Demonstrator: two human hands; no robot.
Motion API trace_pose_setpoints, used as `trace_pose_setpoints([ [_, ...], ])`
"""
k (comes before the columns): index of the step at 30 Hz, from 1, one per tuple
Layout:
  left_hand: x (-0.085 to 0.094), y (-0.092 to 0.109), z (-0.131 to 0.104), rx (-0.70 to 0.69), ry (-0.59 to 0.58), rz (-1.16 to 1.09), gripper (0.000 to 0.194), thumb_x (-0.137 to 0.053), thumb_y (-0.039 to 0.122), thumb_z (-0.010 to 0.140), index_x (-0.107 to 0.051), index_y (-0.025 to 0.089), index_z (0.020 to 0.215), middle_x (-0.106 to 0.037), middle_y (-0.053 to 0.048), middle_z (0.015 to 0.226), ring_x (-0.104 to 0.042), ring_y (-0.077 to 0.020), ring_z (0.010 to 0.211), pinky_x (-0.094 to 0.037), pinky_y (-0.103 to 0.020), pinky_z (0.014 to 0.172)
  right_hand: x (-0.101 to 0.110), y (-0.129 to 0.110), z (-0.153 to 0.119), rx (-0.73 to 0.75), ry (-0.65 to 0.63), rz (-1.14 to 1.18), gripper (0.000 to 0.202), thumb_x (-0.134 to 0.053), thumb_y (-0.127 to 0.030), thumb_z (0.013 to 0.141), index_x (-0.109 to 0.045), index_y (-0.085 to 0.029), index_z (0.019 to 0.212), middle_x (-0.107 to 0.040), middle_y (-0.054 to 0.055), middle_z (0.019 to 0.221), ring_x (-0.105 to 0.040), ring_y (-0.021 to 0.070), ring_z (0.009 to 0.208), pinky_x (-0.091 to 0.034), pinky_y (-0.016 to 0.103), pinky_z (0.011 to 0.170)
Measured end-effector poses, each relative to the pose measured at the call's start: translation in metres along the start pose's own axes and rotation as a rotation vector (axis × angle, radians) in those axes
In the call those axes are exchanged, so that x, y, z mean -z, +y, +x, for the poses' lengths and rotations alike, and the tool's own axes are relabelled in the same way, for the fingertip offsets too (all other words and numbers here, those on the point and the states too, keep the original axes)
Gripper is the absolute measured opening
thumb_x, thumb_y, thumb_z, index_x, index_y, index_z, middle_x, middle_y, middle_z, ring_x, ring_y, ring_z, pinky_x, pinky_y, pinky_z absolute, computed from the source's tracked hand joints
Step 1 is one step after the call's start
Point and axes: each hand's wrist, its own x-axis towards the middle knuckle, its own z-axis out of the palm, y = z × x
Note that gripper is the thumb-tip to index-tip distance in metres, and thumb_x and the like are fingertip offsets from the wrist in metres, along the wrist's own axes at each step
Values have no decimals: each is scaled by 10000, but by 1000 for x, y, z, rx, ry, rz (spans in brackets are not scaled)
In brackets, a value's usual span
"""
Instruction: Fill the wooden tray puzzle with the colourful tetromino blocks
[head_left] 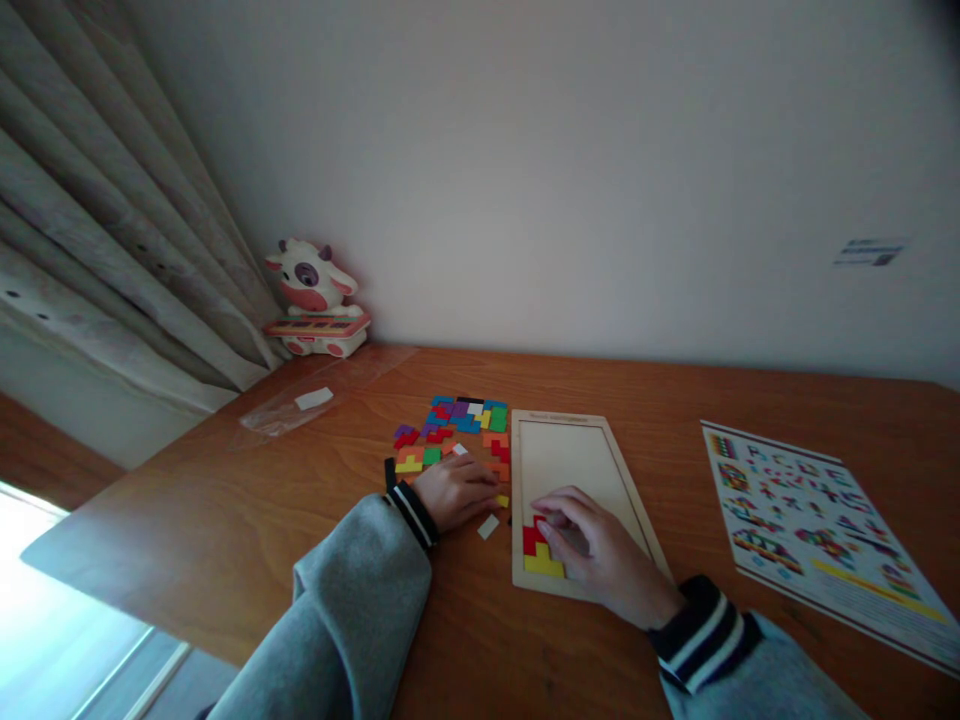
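Note:
A wooden puzzle tray (637,500) lies in front of me, with a yellow puzzle piece (544,564) in its near left corner. Above that is a red puzzle piece (531,540), pinched at its upper right between the thumb and fingertips of my right hand (592,545). My left hand (457,490) rests palm down over the loose pieces left of the tray, fingers extended and close together. A small yellow piece (503,501) shows beside its fingertips, and a white piece (488,526) lies just below them. Whatever is under the left palm is hidden.
Several coloured puzzle pieces (465,415) spread left of the tray. A printed pattern sheet (825,530) lies to the right. At the back left stand a cow toy (315,300) with a keyboard and a clear plastic bag (274,415). A wall closes off the table's far edge.

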Motion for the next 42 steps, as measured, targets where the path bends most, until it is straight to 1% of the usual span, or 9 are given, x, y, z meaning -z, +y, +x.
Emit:
trace_pose_setpoints([
  [11, 0, 9, 6, 27, 140, 74, 238, -467, 275, 1012, -663, 145, 977, -732, -74, 927, -691, -167, 833, -566, -286, 768, 0, 0, 0, 2, 4, -36, 198, -510, -299, 962, -617, -214, 1106, -629, 69, 1074, -638, 181, 929, -538, 335, 868],
  [17, 3, 32, 18, -65, 206, 8, 199, -507, 300, 998, -649, 161, 1001, -737, -48, 879, -695, -134, 723, -549, -231, 618, -1, 1, -1, 47, 9, -72, 278, -592, -291, 926, -574, -219, 1193, -647, 43, 970, -628, 168, 807, -538, 322, 788],
  [22, -1, 48, 30, -32, 251, -63, 209, -493, 296, 1002, -655, 164, 1000, -732, -53, 867, -681, -136, 743, -547, -246, 658, 3, -1, 0, 115, 110, -132, 121, -544, -299, 954, -630, -214, 963, -664, 31, 859, -619, 164, 747, -503, 293, 700],
  [24, -3, 44, 34, 42, 283, -53, 210, -492, 292, 997, -659, 166, 1006, -728, -65, 901, -671, -157, 801, -554, -282, 725, 8, 0, 1, 102, 163, -136, 146, -538, -320, 955, -633, -214, 925, -666, 24, 816, -615, 161, 725, -492, 286, 682],
  [26, -6, 35, 36, 176, 287, -8, 210, -497, 281, 985, -655, 165, 1063, -719, -88, 1003, -658, -199, 924, -552, -347, 824, 15, 2, 2, 54, 218, -129, 174, -537, -353, 950, -636, -213, 920, -665, 19, 782, -612, 160, 702, -485, 280, 663],
  [28, -11, 24, 37, 309, 250, 31, 225, -511, 264, 967, -649, 172, 1120, -692, -104, 1127, -632, -232, 1041, -534, -402, 905, 23, 8, 3, -4, 275, -118, 205, -542, -389, 937, -641, -210, 928, -664, 19, 762, -611, 165, 689, -482, 283, 648],
  [31, -21, 9, 36, 400, 161, 38, 218, -547, 250, 935, -679, 200, 1100, -670, -92, 1199, -622, -239, 1089, -522, -418, 949, 37, 21, 2, -84, 330, -81, 255, -566, -442, 905, -644, -201, 935, -666, 29, 755, -616, 181, 692, -488, 300, 650],
  [37, -29, -1, 32, 413, 86, 10, 253, -541, 270, 930, -715, 206, 1102, -664, -87, 1223, -634, -242, 1089, -522, -412, 966, 60, 47, -5, -232, 381, 121, 339, -670, -530, 815, -546, -215, 789, -704, 60, 802, -651, 203, 734, -512, 310, 666],
  [42, -17, 0, 25, 322, 52, -34, 321, -577, 318, 889, -703, 187, 1153, -641, -122, 1242, -614, -271, 1109, -512, -441, 977, 67, 52, -9, -221, 372, 133, 361, -649, -537, 837, -622, -197, 956, -725, 77, 913, -657, 197, 763, -528, 329, 719],
])
